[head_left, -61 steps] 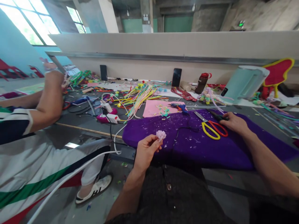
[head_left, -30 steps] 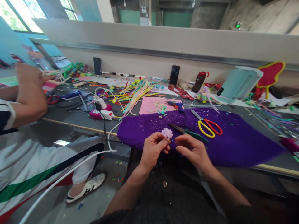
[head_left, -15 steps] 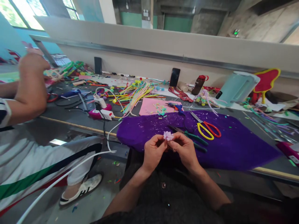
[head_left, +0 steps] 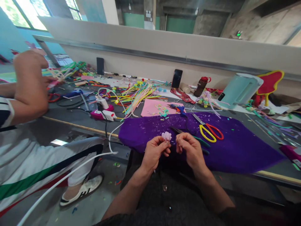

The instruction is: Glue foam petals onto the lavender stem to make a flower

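Note:
A small pale-lilac fluffy flower-like piece [head_left: 166, 136] is pinched between the thumb and fingers of my left hand [head_left: 155, 151]. My right hand [head_left: 190, 148] hovers a short way to its right, apart from the piece. Its fingers are curled with the thumb pressed against them; whether anything small is between them I cannot make out. Both hands are over the near edge of a purple cloth [head_left: 235, 150]. Partly behind my right hand lie pliers with dark green handles [head_left: 201, 142]. Scissors with one yellow and one red handle [head_left: 208, 130] rest on the cloth beyond.
A blue glue gun [head_left: 180, 109] lies by a pink sheet [head_left: 150, 108] with small scraps. Behind are bundled coloured pipe cleaners [head_left: 138, 97], a phone [head_left: 176, 78], a bottle [head_left: 201, 86] and a teal box [head_left: 241, 89]. A power strip [head_left: 103, 114] and another person's arm [head_left: 29, 88] are left.
My right hand has come away from the lilac piece and moved right. The left hand still holds it, shifted slightly left. The other person's arm has moved a little.

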A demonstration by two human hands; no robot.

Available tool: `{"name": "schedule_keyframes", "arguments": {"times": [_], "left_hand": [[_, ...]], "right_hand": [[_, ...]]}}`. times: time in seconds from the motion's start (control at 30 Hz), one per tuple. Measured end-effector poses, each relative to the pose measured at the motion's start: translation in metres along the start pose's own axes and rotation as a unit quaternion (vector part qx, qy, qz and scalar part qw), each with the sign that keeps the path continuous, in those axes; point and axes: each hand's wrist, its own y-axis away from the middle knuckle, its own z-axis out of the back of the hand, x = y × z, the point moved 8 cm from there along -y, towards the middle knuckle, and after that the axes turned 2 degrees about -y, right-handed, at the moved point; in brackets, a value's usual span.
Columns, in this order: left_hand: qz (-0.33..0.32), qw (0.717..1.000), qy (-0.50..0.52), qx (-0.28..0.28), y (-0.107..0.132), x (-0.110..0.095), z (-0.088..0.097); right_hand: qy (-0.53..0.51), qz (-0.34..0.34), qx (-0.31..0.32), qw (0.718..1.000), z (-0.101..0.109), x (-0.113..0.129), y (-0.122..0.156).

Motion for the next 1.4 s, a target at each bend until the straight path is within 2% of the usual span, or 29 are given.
{"name": "schedule_keyframes", "arguments": {"times": [0.07, 0.1, 0.17, 0.3, 0.37, 0.43, 0.47, 0.53, 0.6, 0.73, 0.9, 1.17, 1.3, 1.37, 1.4], "left_hand": [[0.011, 1.0, 0.001, 0.001, 0.001, 0.0, 0.001], [0.012, 1.0, -0.003, -0.001, 0.001, 0.0, 0.002], [0.002, 1.0, -0.015, -0.003, 0.001, -0.003, 0.004], [-0.031, 0.999, -0.038, -0.012, 0.002, -0.01, 0.007], [-0.037, 0.998, -0.041, -0.019, 0.003, -0.013, 0.008], [-0.036, 0.998, -0.043, -0.021, 0.004, -0.014, 0.009], [-0.034, 0.998, -0.043, -0.021, 0.004, -0.014, 0.009], [-0.025, 0.999, -0.038, -0.019, 0.005, -0.014, 0.009], [-0.014, 0.999, -0.025, -0.015, 0.006, -0.012, 0.008], [-0.005, 1.0, 0.007, -0.026, 0.007, -0.013, 0.013], [-0.018, 0.998, 0.032, -0.053, 0.007, -0.018, 0.023], [-0.001, 0.998, 0.054, -0.045, 0.008, -0.016, 0.026], [0.012, 0.996, 0.075, -0.042, 0.006, -0.014, 0.03], [0.016, 0.996, 0.082, -0.039, 0.004, -0.013, 0.031], [0.019, 0.995, 0.088, -0.037, 0.004, -0.013, 0.031]], "right_hand": [[0.035, 0.02, -0.008, 0.999, 0.016, 0.012, -0.008], [0.091, 0.04, -0.009, 0.995, 0.025, 0.02, -0.013], [0.268, 0.094, -0.019, 0.959, 0.044, 0.038, -0.026], [0.403, 0.136, -0.072, 0.902, 0.083, 0.056, -0.039], [0.506, 0.148, -0.024, 0.849, 0.084, 0.052, -0.035], [0.587, 0.147, 0.069, 0.793, 0.076, 0.036, -0.025], [0.606, 0.144, 0.108, 0.775, 0.073, 0.028, -0.019], [0.632, 0.142, 0.145, 0.748, 0.069, 0.018, -0.01], [0.646, 0.145, 0.152, 0.734, 0.067, 0.014, -0.006], [0.658, 0.142, 0.151, 0.724, 0.064, 0.012, -0.01], [0.653, 0.152, 0.142, 0.728, 0.065, 0.012, -0.012], [0.667, 0.15, 0.13, 0.718, 0.066, 0.008, -0.013], [0.651, 0.144, 0.098, 0.739, 0.069, 0.014, -0.019], [0.621, 0.127, 0.074, 0.77, 0.076, 0.019, -0.022], [0.593, 0.11, 0.064, 0.795, 0.081, 0.021, -0.023]]}}
